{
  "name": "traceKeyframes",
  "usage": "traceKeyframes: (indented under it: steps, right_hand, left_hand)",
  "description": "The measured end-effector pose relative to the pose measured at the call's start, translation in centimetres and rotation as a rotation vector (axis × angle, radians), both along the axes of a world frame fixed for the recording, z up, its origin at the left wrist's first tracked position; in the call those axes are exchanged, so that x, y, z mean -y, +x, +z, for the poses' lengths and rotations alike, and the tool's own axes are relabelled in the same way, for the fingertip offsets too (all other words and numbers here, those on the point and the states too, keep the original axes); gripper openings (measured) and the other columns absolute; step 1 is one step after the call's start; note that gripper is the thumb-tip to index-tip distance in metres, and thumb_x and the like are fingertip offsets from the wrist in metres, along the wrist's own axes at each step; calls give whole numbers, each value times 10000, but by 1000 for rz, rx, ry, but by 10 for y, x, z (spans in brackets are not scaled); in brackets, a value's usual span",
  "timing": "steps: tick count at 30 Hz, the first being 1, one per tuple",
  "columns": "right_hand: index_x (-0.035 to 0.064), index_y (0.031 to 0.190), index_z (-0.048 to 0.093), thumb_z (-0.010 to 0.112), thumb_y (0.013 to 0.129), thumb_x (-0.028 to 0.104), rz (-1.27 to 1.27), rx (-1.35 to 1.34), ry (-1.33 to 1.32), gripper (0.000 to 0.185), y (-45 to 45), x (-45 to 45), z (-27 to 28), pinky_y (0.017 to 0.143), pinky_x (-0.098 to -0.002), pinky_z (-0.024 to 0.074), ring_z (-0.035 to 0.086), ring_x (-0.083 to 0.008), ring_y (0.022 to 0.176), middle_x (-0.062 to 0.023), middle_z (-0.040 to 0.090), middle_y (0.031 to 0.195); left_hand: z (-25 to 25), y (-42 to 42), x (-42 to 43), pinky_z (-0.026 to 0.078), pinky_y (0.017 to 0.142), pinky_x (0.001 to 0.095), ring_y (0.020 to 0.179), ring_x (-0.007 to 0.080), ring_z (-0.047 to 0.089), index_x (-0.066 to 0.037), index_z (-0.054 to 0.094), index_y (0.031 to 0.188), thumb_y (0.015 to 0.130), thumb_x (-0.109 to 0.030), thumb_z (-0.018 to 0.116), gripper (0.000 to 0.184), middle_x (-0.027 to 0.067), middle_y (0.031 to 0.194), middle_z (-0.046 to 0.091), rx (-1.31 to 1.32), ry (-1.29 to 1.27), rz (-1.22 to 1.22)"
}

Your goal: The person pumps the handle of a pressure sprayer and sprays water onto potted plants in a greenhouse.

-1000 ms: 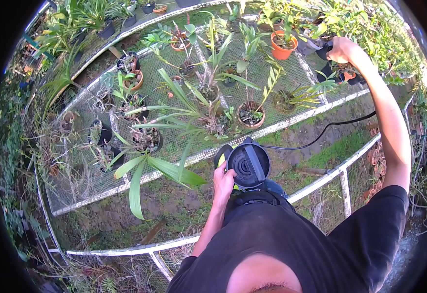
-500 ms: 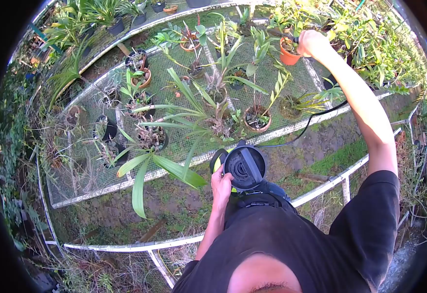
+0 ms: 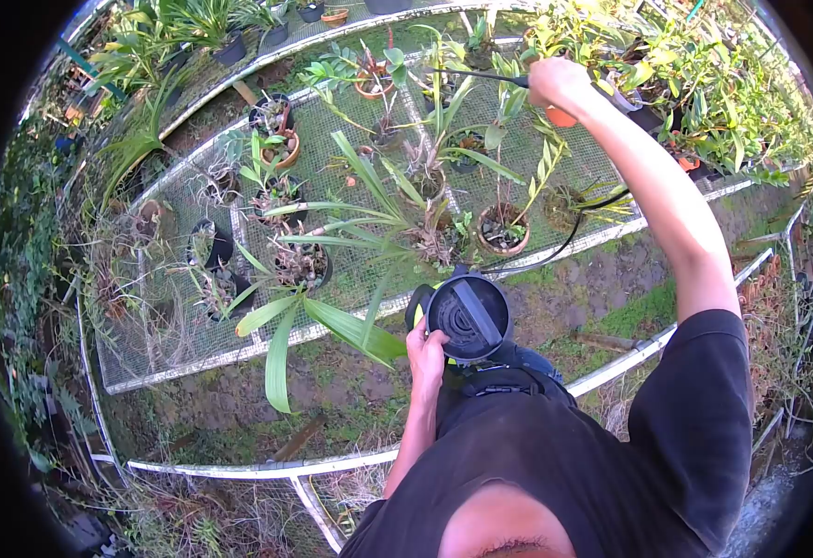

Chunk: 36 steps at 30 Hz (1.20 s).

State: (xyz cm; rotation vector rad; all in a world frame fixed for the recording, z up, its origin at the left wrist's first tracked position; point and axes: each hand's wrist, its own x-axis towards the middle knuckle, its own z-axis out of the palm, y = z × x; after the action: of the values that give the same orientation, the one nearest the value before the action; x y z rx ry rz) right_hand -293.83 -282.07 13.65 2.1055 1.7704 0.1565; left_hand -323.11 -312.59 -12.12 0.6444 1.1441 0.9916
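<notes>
My left hand point(image 3: 427, 357) is closed on the rim of a round black container point(image 3: 469, 317) with a bar across its top, held at my waist. My right hand point(image 3: 557, 84) reaches over the mesh bench, its fingers wrapped round the grip of a thin black wand point(image 3: 482, 74). The wand points left over the potted plants. A black hose point(image 3: 569, 244) curves between the container and the right arm. Below the right hand an orange pot point(image 3: 561, 117) is partly hidden by the wrist. A brown pot point(image 3: 503, 230) with a leafy stem stands beyond the container.
The mesh bench point(image 3: 332, 167) has a white frame and carries several potted plants. A long-leaved plant point(image 3: 279, 358) overhangs its near edge. White rails point(image 3: 267, 471) run on my side. Dense foliage point(image 3: 704, 84) is at the upper right, and more pots stand behind.
My right hand has moved left from the dark pots at the upper right, past the orange pot, bringing the wand over the bench. The hose has followed. My left hand stays on the container.
</notes>
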Motion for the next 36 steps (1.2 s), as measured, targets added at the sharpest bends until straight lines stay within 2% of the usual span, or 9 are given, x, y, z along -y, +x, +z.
traceKeyframes:
  steps: [7, 10, 13, 15, 19, 25, 27, 30, 36]
  right_hand:
    - [-41, 929, 708, 556, 807, 146, -69, 39, 103, 271, 55, 34, -1, 762, -436, 573, 714, -331, 910, -219, 708, 970]
    - [-60, 951, 667, 529, 831, 174, -9, 34, 195, 297, 95, 50, -18, 775, -441, 569, 707, -352, 885, -243, 693, 936]
    - [-66, 997, 626, 518, 843, 197, -19, 69, 241, 323, 114, 68, -24, 803, -434, 560, 694, -365, 878, -264, 675, 908]
    - [-63, 1063, 629, 487, 888, 192, -103, 94, 236, 340, 120, 72, -17, 857, -431, 546, 688, -348, 980, -269, 675, 1002]
    - [-41, 998, 648, 505, 874, 221, -199, -49, 179, 323, 125, 50, 18, 845, -441, 546, 685, -351, 956, -243, 683, 999]
    - [4, 869, 709, 569, 780, 192, 117, -53, 358, 250, 135, -6, -14, 758, -455, 563, 704, -352, 868, -234, 692, 890]
    - [50, 921, 743, 623, 768, 182, -133, -180, 43, 236, 123, -36, 3, 749, -432, 571, 716, -324, 883, -186, 717, 922]
    - [97, 1038, 743, 658, 782, 194, -258, -54, 51, 287, 123, -86, -1, 794, -403, 565, 712, -291, 958, -128, 729, 1012]
    - [66, 1148, 691, 600, 830, 187, -110, -85, -58, 353, 114, -130, 20, 866, -416, 542, 685, -294, 1041, -130, 699, 1139]
  left_hand:
    - [-2, 6, -6, 474, 732, 269, 758, 122, 584, 27, 651, 1185, 692, 17, 502, 515, 55, 898, 687, -74, 10, -38]
    - [2, 7, -12, 452, 593, 222, 667, 92, 582, 69, 624, 1153, 717, 88, 436, 475, 61, 864, 671, -184, 31, -95]
    - [-1, 10, -17, 473, 760, 281, 772, 138, 593, 15, 652, 1186, 690, -11, 520, 514, 60, 877, 693, -122, -13, -112]
    - [0, 15, -19, 472, 752, 281, 765, 135, 590, 18, 654, 1179, 693, -15, 518, 506, 60, 861, 691, -145, -16, -126]
    - [8, 31, -26, 469, 730, 274, 751, 125, 584, 25, 662, 1144, 697, -19, 514, 473, 58, 843, 686, -215, 43, -178]
    - [17, 59, -38, 469, 716, 251, 750, 117, 587, 57, 661, 1090, 706, 10, 492, 422, 62, 857, 689, -127, 3, -89]
    - [22, 66, -38, 479, 709, 251, 759, 118, 600, 60, 653, 1126, 711, 31, 479, 451, 64, 892, 691, -152, -44, -66]
    - [33, 81, -38, 489, 639, 230, 702, 121, 620, 72, 648, 1069, 693, 81, 447, 427, 74, 877, 691, -121, -27, 27]
    - [31, 97, -38, 439, 556, 220, 624, 101, 584, 62, 650, 1030, 689, 68, 451, 395, 66, 838, 682, -133, -84, 197]
